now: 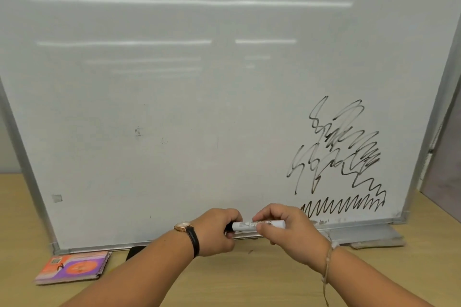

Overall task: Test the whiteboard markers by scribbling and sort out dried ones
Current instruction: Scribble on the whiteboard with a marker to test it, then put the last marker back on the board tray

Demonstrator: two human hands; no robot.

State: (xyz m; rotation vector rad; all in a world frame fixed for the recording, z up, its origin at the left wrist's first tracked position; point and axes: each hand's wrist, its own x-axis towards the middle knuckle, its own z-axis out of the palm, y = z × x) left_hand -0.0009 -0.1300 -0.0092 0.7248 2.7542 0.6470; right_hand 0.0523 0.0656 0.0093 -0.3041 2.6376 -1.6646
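A white-barrelled marker (259,224) lies level in front of the whiteboard's bottom edge, held between both hands. My left hand (217,233) grips its black end, which looks like the cap, with fingers curled round it. My right hand (287,232) pinches the white barrel from the right. The whiteboard (174,107) leans upright on the wooden table. Black scribbles (346,159) fill its lower right part, some strokes faint and grey, others solid.
A purple and orange packet (73,266) lies on the wooden table (224,279) at the lower left. A dark object (136,252) sits under the board's frame. A grey flat piece (369,235) lies at the board's right foot. Small marks sit at the board's top right corner.
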